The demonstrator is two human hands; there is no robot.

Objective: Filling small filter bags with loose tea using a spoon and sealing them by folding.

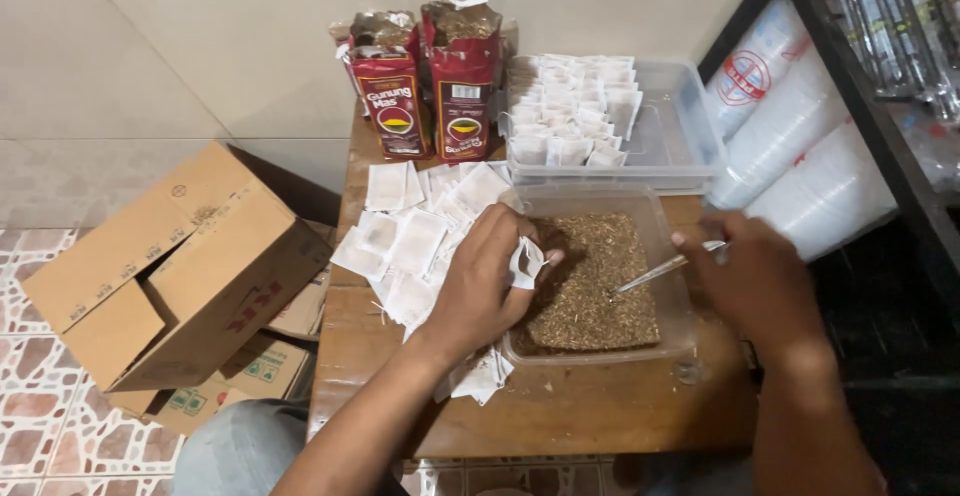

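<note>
Seen from above: left hand (480, 291) pinching an open white bag (525, 261) at the near-left rim of a clear tub (680, 331) of loose dry tea (590, 281) on the desk (560, 411), right hand (750, 281) closed on a metal spoon (660, 271), tip in the tea. Filling step, apparently, a bag held ready for a scoop; next, likely a steady lift into its mouth. Empty bags (415, 241) scattered left of the tub, filled bags (575, 116) in a tray (690, 146) behind.

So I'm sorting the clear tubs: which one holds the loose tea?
The near tub, between both hands, holds loose brown tea; the left hand holds a sachet over it. The far tub holds white sachets.
</note>
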